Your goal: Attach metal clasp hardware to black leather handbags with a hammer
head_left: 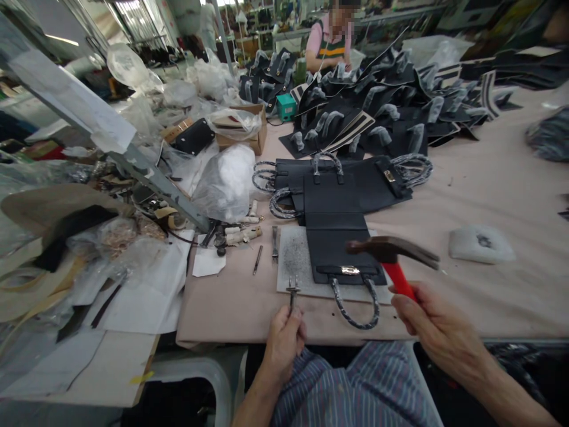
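My right hand (433, 323) is closed round the red handle of a hammer (391, 252), whose dark head hangs over the near end of a black leather bag (340, 246). That bag lies flat on a grey pad (293, 261), its metal clasp (349, 270) and wrapped handle (355, 305) pointing toward me. My left hand (284, 341) pinches a small two-pronged metal punch (292, 292) upright at the pad's near left corner. More black bags (355, 181) lie stacked just beyond.
Small tools (274, 243) and rolled pieces (242, 234) lie left of the pad beside a plastic-wrapped bundle (226, 181). Clutter of paper and plastic fills the left. A white foam pad (482, 243) sits at right. Far back, many black bag parts (391, 107) and a seated person (331, 41).
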A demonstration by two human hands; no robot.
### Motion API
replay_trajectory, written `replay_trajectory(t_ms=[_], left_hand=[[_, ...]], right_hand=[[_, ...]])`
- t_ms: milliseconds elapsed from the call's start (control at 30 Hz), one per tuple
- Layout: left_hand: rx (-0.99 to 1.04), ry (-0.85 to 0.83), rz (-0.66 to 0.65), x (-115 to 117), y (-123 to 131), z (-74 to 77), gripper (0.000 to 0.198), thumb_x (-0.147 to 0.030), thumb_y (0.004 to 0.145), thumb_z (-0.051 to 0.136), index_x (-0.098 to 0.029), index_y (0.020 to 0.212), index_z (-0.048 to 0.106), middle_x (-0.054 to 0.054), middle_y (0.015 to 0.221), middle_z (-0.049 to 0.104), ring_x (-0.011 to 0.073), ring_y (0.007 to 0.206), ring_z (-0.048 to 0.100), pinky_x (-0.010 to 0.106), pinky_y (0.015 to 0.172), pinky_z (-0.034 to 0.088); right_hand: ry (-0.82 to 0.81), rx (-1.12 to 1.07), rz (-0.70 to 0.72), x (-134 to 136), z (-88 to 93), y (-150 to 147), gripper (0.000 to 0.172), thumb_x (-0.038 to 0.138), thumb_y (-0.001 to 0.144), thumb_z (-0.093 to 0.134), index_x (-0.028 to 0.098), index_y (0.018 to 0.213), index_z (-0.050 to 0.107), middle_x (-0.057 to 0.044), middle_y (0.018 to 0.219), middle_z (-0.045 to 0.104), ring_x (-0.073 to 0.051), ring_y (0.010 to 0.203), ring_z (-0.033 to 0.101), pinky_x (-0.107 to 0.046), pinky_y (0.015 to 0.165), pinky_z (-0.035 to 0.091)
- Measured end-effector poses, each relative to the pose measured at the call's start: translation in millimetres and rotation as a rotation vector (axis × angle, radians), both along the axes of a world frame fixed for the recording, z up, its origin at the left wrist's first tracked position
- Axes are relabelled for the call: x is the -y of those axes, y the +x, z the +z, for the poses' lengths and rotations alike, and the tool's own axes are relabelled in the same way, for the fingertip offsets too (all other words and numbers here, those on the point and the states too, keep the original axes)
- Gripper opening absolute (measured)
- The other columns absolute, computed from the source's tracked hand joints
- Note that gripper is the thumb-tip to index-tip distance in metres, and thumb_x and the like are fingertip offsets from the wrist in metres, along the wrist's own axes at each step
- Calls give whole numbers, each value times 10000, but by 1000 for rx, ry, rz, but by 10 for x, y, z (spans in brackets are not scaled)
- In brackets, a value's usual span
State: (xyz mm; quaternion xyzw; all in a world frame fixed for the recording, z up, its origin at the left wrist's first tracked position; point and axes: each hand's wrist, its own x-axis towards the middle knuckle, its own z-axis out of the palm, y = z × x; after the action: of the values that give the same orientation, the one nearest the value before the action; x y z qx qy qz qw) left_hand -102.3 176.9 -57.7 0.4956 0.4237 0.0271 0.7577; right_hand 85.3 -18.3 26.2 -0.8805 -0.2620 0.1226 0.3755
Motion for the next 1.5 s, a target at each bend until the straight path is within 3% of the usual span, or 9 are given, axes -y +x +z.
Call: replay_trajectory(t_ms=[67, 133, 400, 567, 800, 1033, 1233, 1400, 1500], left_hand=[[55, -177, 54, 7, -29, -5, 627, -787, 763, 596, -182, 915, 534, -69, 586, 511, 31, 346, 242, 190, 360, 147], [84, -249, 75, 22, -73, -23, 654, -813, 722, 622, -183, 872, 524, -69, 549, 517, 23, 327, 235, 177, 345, 125], [64, -187, 81, 108, -76, -119, 626, -813, 753, 582, -194, 714, 494, -50, 488, 504, 34, 305, 272, 173, 307, 139], [73, -228, 104, 124, -29, -112, 651, -837, 762, 541, -193, 677, 498, -52, 476, 474, 36, 316, 250, 179, 302, 145], [63, -308, 171, 151, 8, -47, 682, -867, 710, 569, -192, 654, 492, -61, 470, 431, 39, 361, 261, 169, 336, 147], [113, -381, 173, 125, -6, -68, 637, -812, 739, 587, -193, 625, 495, -52, 455, 430, 43, 349, 243, 189, 341, 134], [118, -440, 190, 120, 1, -33, 583, -767, 757, 596, -210, 638, 475, -61, 452, 414, 49, 361, 208, 198, 351, 108], [119, -452, 245, 136, 27, 13, 590, -768, 723, 636, -210, 634, 467, -55, 489, 404, 61, 416, 274, 194, 389, 142], [110, -452, 235, 136, 35, 13, 588, -774, 722, 625, -214, 634, 470, -53, 486, 405, 65, 410, 266, 199, 385, 140]], right_hand=[[-20, -13, 108, -102, -19, -126, 353, 531, 967, 443, 219, 899, 595, 35, 536, 520, -152, 440, 510, -272, 436, 400], [-16, -27, 176, -198, -58, -216, 337, 508, 967, 438, 224, 879, 596, 32, 547, 535, -157, 457, 527, -273, 456, 399], [-82, -44, 237, -424, -130, -338, 353, 504, 986, 411, 234, 847, 590, 30, 534, 532, -164, 453, 525, -266, 449, 378], [-108, 122, 288, -454, -304, -388, 316, 448, 1023, 404, 212, 938, 597, -3, 596, 625, -182, 488, 611, -275, 472, 419], [-147, 315, 413, -469, -480, -475, 209, 329, 1042, 427, 204, 964, 576, -2, 593, 618, -176, 453, 589, -283, 446, 395], [-317, 150, 416, -639, -285, -452, 250, 377, 1034, 415, 237, 869, 541, 18, 557, 579, -171, 445, 567, -279, 443, 375], [-200, 199, 321, -612, -171, -462, 239, 392, 1023, 421, 234, 945, 583, -18, 633, 631, -170, 473, 574, -285, 489, 444], [-341, 102, 412, -681, -132, -414, 278, 416, 1023, 412, 252, 832, 532, 43, 508, 518, -151, 401, 502, -268, 425, 348], [-286, 90, 378, -727, -6, -401, 289, 432, 1018, 413, 253, 840, 552, 46, 525, 519, -143, 412, 501, -256, 426, 366]])
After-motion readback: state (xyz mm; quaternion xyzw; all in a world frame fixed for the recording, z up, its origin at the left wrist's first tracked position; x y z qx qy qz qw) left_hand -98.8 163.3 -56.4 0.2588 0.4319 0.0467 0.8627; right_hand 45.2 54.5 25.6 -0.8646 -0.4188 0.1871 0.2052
